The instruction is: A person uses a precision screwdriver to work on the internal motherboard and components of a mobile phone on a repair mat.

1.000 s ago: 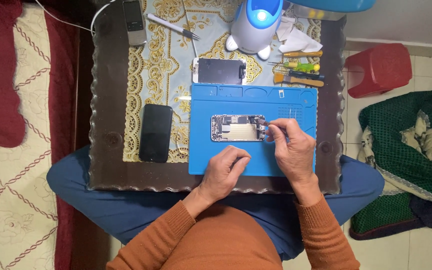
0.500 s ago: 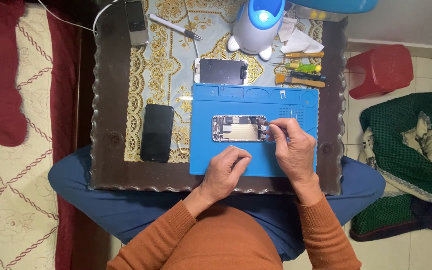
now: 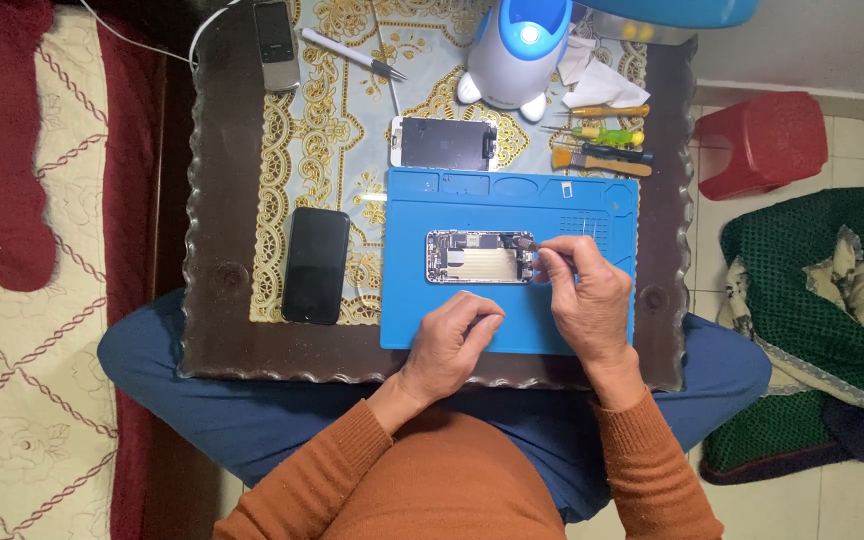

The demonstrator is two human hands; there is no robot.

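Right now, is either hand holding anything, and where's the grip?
Right hand pinches something small at the opened phone's right end; too small to identify. Left hand rests curled on the blue mat, holding nothing visible.

We see little change | right hand [image 3: 587, 295]: fingertips have edged slightly along the right end of the opened phone [image 3: 479, 257] | left hand [image 3: 455, 335]: curled knuckles shifted a touch on the blue mat [image 3: 412, 310].
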